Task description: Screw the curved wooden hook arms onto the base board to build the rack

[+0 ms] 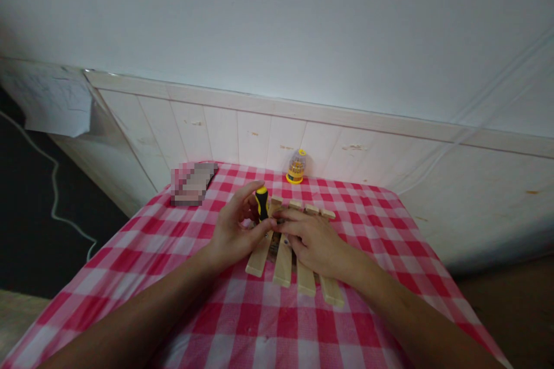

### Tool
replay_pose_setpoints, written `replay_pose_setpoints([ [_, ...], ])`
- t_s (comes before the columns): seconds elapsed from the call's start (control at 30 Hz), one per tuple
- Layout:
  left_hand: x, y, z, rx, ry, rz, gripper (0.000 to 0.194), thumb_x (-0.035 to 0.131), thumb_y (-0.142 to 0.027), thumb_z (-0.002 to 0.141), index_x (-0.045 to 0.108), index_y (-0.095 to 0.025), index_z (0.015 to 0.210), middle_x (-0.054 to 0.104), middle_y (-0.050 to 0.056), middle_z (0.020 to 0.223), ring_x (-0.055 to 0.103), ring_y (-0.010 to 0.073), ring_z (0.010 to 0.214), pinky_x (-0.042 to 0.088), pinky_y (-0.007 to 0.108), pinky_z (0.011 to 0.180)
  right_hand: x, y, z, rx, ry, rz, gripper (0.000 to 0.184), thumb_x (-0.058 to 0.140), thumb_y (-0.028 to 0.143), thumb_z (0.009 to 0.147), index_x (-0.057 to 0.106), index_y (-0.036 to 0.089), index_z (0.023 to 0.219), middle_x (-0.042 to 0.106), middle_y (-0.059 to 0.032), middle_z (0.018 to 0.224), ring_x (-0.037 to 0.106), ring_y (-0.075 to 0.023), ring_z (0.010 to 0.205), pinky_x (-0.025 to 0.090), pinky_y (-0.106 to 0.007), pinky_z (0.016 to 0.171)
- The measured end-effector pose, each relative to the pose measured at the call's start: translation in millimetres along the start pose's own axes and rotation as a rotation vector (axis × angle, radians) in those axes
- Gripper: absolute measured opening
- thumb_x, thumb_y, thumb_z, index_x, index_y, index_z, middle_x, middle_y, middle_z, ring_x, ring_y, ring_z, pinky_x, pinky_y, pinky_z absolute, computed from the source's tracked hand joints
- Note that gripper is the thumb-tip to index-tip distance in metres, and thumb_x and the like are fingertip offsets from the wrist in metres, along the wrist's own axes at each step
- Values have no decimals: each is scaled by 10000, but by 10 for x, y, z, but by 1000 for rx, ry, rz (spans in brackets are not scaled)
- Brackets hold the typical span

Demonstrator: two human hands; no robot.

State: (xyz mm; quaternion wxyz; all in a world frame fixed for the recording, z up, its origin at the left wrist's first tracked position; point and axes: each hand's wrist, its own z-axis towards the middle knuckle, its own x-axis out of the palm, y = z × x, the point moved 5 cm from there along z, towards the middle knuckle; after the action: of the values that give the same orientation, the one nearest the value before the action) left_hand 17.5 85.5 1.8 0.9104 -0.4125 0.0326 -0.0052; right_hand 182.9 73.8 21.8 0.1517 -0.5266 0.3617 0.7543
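My left hand (238, 225) is closed around a black and yellow screwdriver (262, 202), held upright over the leftmost slat; its tip is hidden behind my fingers. Below it lies a slatted wooden piece (283, 265), several pale bars side by side with dark gaps and small metal screw heads showing on two of them. My right hand (315, 239) rests across the bars with its fingers stretched to the left. Its fingertips meet the left thumb beside the screwdriver, and part of the wood is covered by this hand.
A yellow-based, clear-domed screwdriver bit case (296, 167) stands at the table's back edge by the white panelled wall (251, 132). A blurred-out flat object (194, 184) lies at the back left. The red and white checked tablecloth (173, 253) covers the table. A pale cable (55, 184) hangs at left.
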Motion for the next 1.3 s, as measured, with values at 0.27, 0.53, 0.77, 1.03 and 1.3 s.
replay_pose_setpoints([
  [0.27, -16, 21, 0, 29, 6, 74, 677, 873, -270, 806, 538, -286, 1393, 645, -43, 833, 612, 94, 659, 493, 177, 584, -14, 10, 4, 1, -8, -25, 434, 497, 55, 960, 752, 288, 1223, 633, 5, 1475, 614, -227, 1295, 523, -401, 1066],
  [0.53, -10, -43, -1, 119, 28, 119, 623, 841, -280, 839, 553, -285, 1392, 626, -50, 825, 595, 86, 652, 493, 167, 568, 27, -24, -11, 12, -3, -43, 373, 514, 51, 953, 767, 247, 1143, 667, -13, 1414, 634, -229, 1257, 517, -404, 1075],
  [0.77, -6, -22, -6, 185, 95, 166, 607, 843, -277, 835, 557, -274, 1370, 642, -32, 863, 605, 95, 674, 516, 185, 590, 32, -35, -4, 18, -16, -16, 353, 523, 54, 951, 771, 248, 1111, 672, -19, 1399, 641, -224, 1246, 504, -397, 1091],
  [1.03, -29, 6, 38, 45, 23, 81, 610, 859, -240, 812, 536, -272, 1328, 648, -54, 815, 623, 83, 651, 475, 152, 564, 9, -3, -1, -20, -17, -9, 413, 500, 34, 947, 757, 275, 1163, 678, -1, 1388, 618, -227, 1276, 523, -405, 1067],
  [1.3, -47, 49, 23, 35, 6, 48, 653, 857, -189, 799, 528, -285, 1354, 637, -59, 814, 614, 82, 654, 478, 153, 564, 19, -17, -6, 0, -1, 6, 439, 500, 44, 951, 751, 299, 1205, 659, 8, 1419, 605, -226, 1299, 503, -410, 1103],
])
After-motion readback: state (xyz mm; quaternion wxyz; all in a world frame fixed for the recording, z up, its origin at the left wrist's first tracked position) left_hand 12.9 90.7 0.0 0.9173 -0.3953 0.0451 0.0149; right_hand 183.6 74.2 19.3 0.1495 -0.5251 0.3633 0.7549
